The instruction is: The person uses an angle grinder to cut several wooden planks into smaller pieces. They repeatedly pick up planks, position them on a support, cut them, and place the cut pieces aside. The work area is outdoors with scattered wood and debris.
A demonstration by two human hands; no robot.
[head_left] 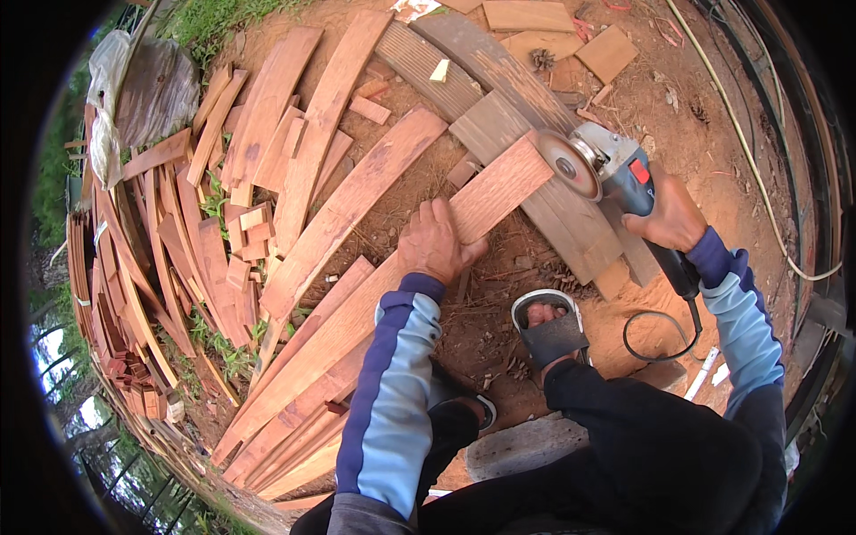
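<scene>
My left hand (434,239) is closed over a long reddish wooden plank (499,192), which slants from the lower left up to the middle. Its far end lies over weathered grey-brown boards (571,223). In my right hand (673,214) is a blue and grey angle grinder (631,174) with a red patch on its body, my fingers wrapped round it. The grinder's round disc (571,166) sits right at the plank's far end; whether it touches the wood I cannot tell. A black cord (691,312) trails from the grinder's back end.
Many reddish planks (357,209) and short offcuts (254,223) lie on the left. Square wood pieces (606,53) sit at the top. A pale hose or cable (736,125) curves down the right. My sandalled foot (548,325) stands near a concrete block (526,446).
</scene>
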